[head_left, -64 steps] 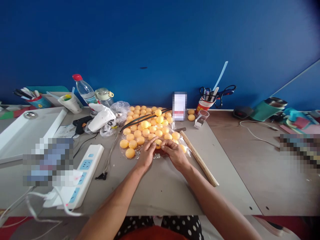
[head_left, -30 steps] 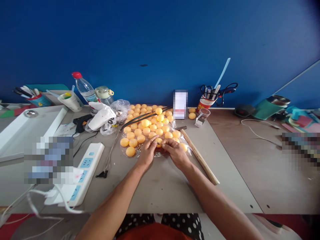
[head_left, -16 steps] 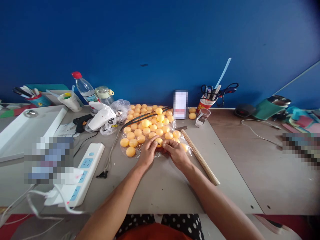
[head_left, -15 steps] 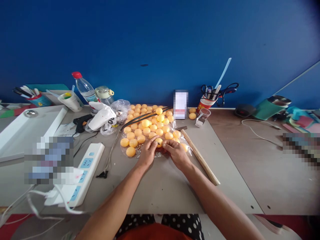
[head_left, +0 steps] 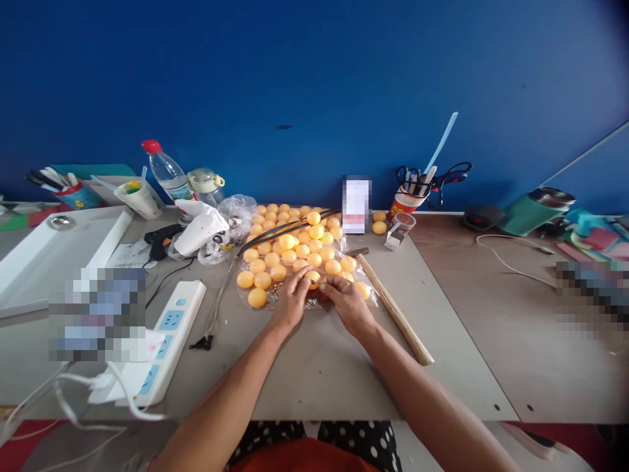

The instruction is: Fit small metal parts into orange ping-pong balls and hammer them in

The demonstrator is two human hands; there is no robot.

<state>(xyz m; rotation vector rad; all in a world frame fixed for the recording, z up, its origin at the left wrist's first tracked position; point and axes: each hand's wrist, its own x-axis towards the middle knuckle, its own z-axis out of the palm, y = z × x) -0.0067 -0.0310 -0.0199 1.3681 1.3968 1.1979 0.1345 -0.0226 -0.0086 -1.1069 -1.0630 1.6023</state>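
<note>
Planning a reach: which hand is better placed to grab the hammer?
Probably the right hand: the hammer lies on its outer side. The left hand is farther off, holding an orange ball. Whether the right grips anything is unclear.

Ball (head_left: 313,278): orange, rounded, partly covered by fingers. Small dark mark on visible side, detail unclear. Position: just below frame center, held in left hand (head_left: 291,298), right hand (head_left: 348,300) at right edge.

Nothing I can honestly read here, tbh. Yellow lettering on the red cup (head_left: 401,198) and print on the bottle label (head_left: 183,192) are too blurry, and the upright phone screen (head_left: 357,202) is pixelated.
</note>
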